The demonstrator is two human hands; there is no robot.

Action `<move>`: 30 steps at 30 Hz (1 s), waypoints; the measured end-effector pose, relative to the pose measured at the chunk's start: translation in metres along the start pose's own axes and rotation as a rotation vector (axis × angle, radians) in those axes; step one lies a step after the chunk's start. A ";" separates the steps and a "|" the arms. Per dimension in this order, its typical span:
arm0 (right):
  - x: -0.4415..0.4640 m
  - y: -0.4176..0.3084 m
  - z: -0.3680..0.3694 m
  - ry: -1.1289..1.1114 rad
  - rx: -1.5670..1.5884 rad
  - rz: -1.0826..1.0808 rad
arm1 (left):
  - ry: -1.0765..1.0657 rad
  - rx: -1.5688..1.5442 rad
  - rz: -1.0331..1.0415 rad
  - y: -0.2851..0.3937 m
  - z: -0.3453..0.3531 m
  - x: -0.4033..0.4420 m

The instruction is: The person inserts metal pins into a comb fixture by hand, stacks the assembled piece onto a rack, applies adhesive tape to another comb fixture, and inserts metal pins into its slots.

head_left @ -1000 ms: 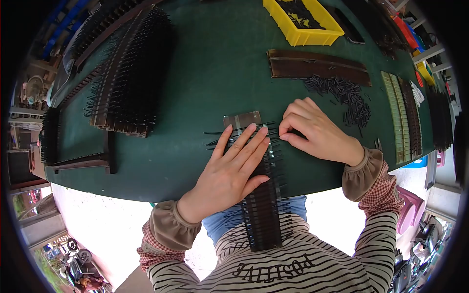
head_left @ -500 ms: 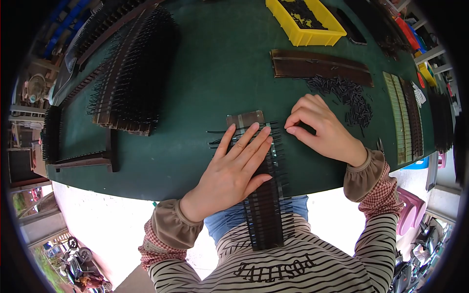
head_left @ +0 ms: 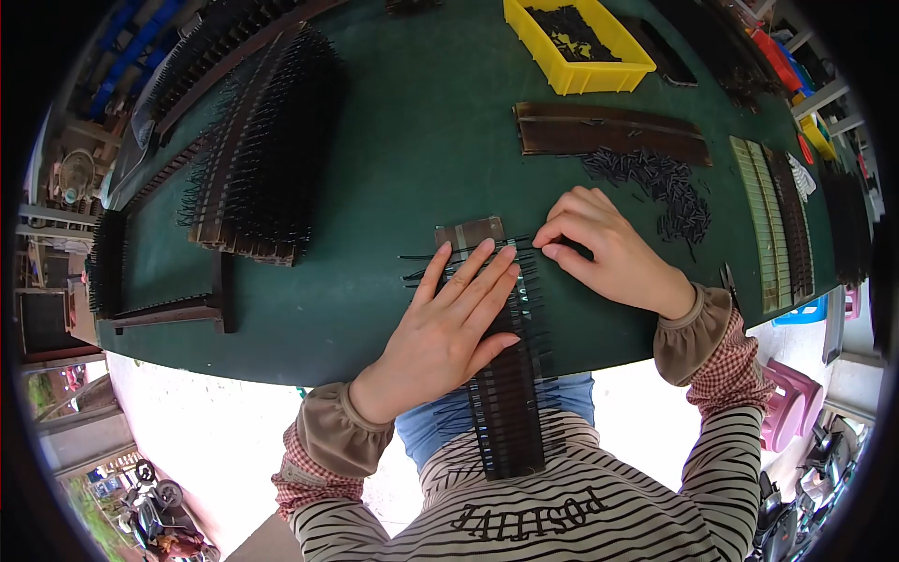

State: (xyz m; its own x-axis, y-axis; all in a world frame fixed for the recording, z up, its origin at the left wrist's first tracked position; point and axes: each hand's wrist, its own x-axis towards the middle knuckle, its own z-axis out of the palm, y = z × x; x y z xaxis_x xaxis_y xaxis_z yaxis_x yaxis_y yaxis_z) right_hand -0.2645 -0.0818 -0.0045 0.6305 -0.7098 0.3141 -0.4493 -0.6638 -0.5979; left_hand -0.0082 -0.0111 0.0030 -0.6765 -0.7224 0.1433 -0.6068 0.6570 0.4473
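Note:
A long dark strip [head_left: 506, 421] with thin black wires sticking out along both sides lies from the green table over its edge toward my lap. My left hand [head_left: 449, 328] rests flat across its upper part, fingers spread, pressing on the wires. The strip's bare far end [head_left: 470, 230] shows beyond the fingertips. At the strip's right side, my right hand [head_left: 599, 244] is pinched, thumb and index finger at a wire's tip; what lies between them is too small to make out. Beyond that hand is a loose pile of short black tube-like pieces [head_left: 682, 201].
A brown board [head_left: 613, 131] lies behind the pile. Farther back stands a yellow bin [head_left: 599, 77] with black pieces. Stacked wired strips [head_left: 253, 159] fill the left side. Pliers-like tool [head_left: 729, 281] and a pale slatted panel [head_left: 760, 225] are at right.
My right hand has moved slightly left, bringing its pinched fingertips to the wire ends at the strip's right side. My left hand stays flat on the strip. The view has shifted a little.

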 end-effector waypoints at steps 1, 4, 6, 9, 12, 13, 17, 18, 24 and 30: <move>0.000 0.000 -0.001 0.017 -0.017 -0.003 | 0.004 -0.002 0.002 0.000 0.000 0.000; 0.000 0.001 -0.010 0.085 -0.051 0.010 | 0.011 -0.029 0.008 -0.002 0.001 -0.001; -0.002 -0.003 -0.023 0.162 -0.058 0.052 | 0.039 -0.117 -0.005 -0.004 -0.001 -0.002; -0.017 -0.022 -0.044 0.189 -0.069 0.112 | 0.098 -0.246 -0.033 -0.010 -0.011 -0.002; -0.048 -0.050 -0.055 0.198 -0.052 0.146 | 0.117 -0.139 -0.050 -0.013 -0.027 0.003; -0.061 -0.061 -0.054 0.194 -0.036 0.163 | 0.111 -0.121 -0.063 -0.015 -0.029 0.005; -0.138 -0.099 -0.018 0.109 0.256 0.270 | 0.117 -0.100 -0.106 -0.026 -0.025 0.018; -0.158 -0.105 -0.002 0.090 0.371 0.336 | 0.114 -0.110 -0.108 -0.030 -0.021 0.020; -0.187 -0.150 0.062 -0.231 0.923 0.723 | 0.159 -0.197 -0.141 -0.027 -0.020 0.020; -0.185 -0.151 0.085 -0.104 0.938 0.919 | 0.244 -0.172 -0.163 -0.040 -0.015 0.014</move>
State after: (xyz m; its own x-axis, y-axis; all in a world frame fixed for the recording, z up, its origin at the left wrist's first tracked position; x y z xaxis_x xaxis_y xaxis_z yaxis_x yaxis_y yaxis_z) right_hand -0.2598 0.1693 -0.0349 0.3971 -0.7621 -0.5113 -0.1572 0.4924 -0.8560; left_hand 0.0128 -0.0501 0.0000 -0.4442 -0.8587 0.2555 -0.6053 0.4979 0.6210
